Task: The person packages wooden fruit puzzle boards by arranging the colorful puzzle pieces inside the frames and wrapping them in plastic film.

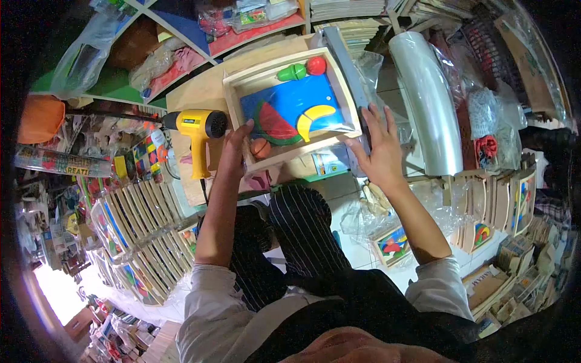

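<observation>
A wooden tray (231,100) with a blue base lies on a work table under clear plastic film. In it are a watermelon slice (275,124), a yellow banana (318,115), a green pear (292,72), a red round piece (316,65) and an orange-brown round piece (260,147). My left hand (236,142) is at the tray's left side, partly hidden by the wrist, and how its fingers are closed is unclear. My right hand (378,142) is spread beside the tray's right edge, by a grey bar (346,57). A yellow heat gun (198,130) stands just left of my left hand.
A large clear plastic roll (426,103) stands at the right. Shelves (227,45) with bagged items are behind the table. Rows of wooden trays (136,212) stand at lower left, and more wrapped trays (393,245) are on the floor at right. An orange object (41,119) is far left.
</observation>
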Tool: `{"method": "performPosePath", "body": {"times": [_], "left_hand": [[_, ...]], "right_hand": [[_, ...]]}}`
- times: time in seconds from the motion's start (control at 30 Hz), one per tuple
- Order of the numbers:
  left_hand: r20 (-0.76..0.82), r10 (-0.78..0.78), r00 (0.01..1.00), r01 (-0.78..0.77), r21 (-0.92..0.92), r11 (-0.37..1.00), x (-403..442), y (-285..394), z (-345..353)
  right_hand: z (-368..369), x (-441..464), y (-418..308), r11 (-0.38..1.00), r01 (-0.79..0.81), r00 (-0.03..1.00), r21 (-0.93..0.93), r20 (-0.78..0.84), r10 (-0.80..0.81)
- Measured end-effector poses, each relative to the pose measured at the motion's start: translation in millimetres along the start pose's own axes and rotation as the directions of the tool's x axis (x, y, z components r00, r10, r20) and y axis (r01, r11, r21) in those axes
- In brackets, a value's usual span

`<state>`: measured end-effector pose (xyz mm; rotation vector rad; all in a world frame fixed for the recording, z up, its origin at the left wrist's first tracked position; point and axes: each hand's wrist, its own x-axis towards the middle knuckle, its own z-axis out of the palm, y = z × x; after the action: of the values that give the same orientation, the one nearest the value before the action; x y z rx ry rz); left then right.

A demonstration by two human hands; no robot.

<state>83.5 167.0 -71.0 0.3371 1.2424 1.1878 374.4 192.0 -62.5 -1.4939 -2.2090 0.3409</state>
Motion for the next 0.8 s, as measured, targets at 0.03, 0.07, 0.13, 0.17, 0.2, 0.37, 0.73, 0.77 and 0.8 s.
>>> {"method": "performPosePath", "body": {"times": [0.03,0.07,0.13,0.17,0.2,0.37,0.73,0.77,0.8], "left_hand": [[0.005,-0.034,0.999,0.034,0.003,0.999,5,-3,-8],[0.012,-0.066,0.998,0.065,0.007,0.998,10,-6,-14],[0.006,-0.051,0.999,0.051,0.016,0.999,11,-10,-18],[0.005,-0.037,0.999,0.037,0.019,0.999,11,-11,-18],[0.015,-0.031,0.999,0.031,0.015,0.999,10,-12,-18],[0.086,0.037,0.996,-0.036,-0.01,0.999,2,-22,-34],[-0.205,0.424,0.882,-0.407,0.121,0.905,-133,21,-106],[-0.161,0.365,0.917,-0.353,0.1,0.93,-152,24,-106],[-0.116,0.314,0.942,-0.307,0.072,0.949,-165,27,-104]], "right_hand": [[0,-1,-1,1.0,-0.006,1.0,0.006,-0.02,0.006],[-1,-2,-1,1.0,-0.012,0.999,0.01,-0.042,0.012],[0,-6,5,0.997,-0.027,0.998,0.071,-0.048,0.031],[2,-7,10,0.987,-0.045,0.997,0.153,-0.056,0.054],[7,-6,18,0.97,-0.057,0.995,0.234,-0.063,0.074],[49,-21,94,0.642,-0.493,0.859,0.587,0.213,0.465],[67,-193,120,0.851,-0.523,0.786,0.047,-0.36,0.503],[79,-228,116,0.846,-0.533,0.807,-0.031,-0.32,0.496],[90,-258,113,0.844,-0.526,0.829,-0.108,-0.284,0.481]]}}
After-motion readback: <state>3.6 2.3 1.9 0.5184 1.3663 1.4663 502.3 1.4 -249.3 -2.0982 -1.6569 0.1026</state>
